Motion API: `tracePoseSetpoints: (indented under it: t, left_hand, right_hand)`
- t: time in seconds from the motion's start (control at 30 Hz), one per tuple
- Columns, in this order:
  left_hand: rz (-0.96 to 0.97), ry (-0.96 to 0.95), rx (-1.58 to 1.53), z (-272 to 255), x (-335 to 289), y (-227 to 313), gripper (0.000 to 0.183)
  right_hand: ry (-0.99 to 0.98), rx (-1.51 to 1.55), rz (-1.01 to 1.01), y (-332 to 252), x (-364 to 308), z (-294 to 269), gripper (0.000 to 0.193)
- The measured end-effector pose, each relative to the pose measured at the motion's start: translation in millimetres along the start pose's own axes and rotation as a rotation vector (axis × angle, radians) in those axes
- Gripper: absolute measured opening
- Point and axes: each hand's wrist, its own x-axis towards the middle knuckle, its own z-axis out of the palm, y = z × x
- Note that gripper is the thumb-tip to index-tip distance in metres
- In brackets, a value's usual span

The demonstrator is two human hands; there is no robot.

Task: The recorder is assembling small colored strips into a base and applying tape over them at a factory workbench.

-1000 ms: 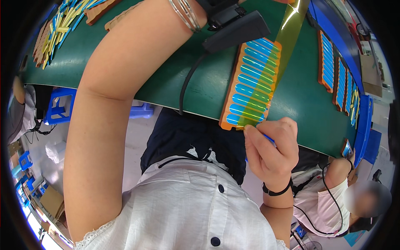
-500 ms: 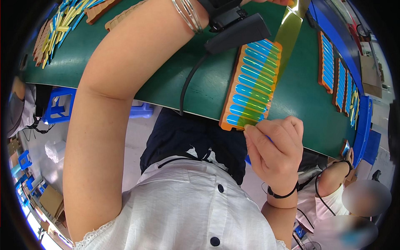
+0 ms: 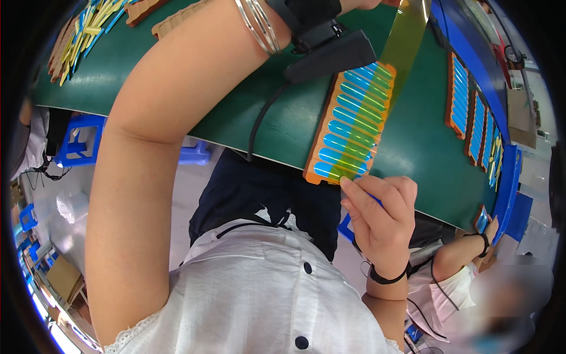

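An orange tray (image 3: 311, 168) with a row of blue, rounded strips (image 3: 348, 128) lies tilted on the green table, its near end at the front edge. A translucent yellow tape (image 3: 402, 47) stretches from the top of the view down along the tray, over the strips. My right hand (image 3: 386, 215) pinches the tape's near end between thumb and forefinger, close against the tray's near end. My left arm reaches across to the far side. My left hand (image 3: 367, 3) is mostly cut off by the top edge, beside the tape's far part; its fingers are hidden.
Several filled trays (image 3: 457, 97) line the table's right side, by a blue rail (image 3: 501, 106). Loose yellow and blue sticks (image 3: 88, 32) are heaped at the far left. A black device (image 3: 330, 56) with a cable hangs from my left wrist. Another person's arm (image 3: 460, 251) is at right.
The whole view has shifted slightly, so the tray and my right hand appear a little further left. The left hand shows less at the top. My right hand keeps its pinch on the tape.
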Motion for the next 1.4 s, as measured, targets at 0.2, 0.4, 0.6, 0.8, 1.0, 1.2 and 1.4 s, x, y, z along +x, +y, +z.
tracePoseSetpoints:
  t: [0.2, 0.4, 0.6, 0.8, 1.0, 1.2, 1.4]
  left_hand:
    - [0.189, -0.013, 0.088, -2.3, -2.3, -3.9, 0.012]
    - [0.105, 0.049, 0.136, 9.2, -26.6, 19.6, 0.014]
    - [0.232, -0.025, 0.193, 1.7, -26.7, 15.5, 0.020]
    - [0.049, -0.017, 0.162, -0.3, -29.1, 31.0, 0.020]
    - [0.109, 0.025, 0.161, 11.4, -15.4, 14.1, 0.019]
    - [0.149, 0.004, 0.104, 6.9, -5.7, 0.2, 0.018]
    - [0.184, -0.069, 0.059, -8.2, -8.0, -4.2, 0.018]
  right_hand:
    - [-0.044, 0.154, 0.029, 7.5, 4.9, -1.7, 0.032]
    - [-0.046, 0.235, 0.039, 11.6, 4.8, -1.5, 0.031]
    - [-0.050, 0.254, 0.049, 15.1, 6.4, -2.0, 0.031]
    - [-0.088, 0.244, 0.070, 13.7, 12.2, -7.0, 0.032]
    - [-0.103, 0.093, 0.029, 3.3, 12.2, -8.0, 0.032]
    - [-0.018, -0.059, 0.000, -5.3, 8.3, 0.6, 0.032]
    - [-0.020, 0.047, 0.076, -2.0, 12.4, -0.1, 0.029]
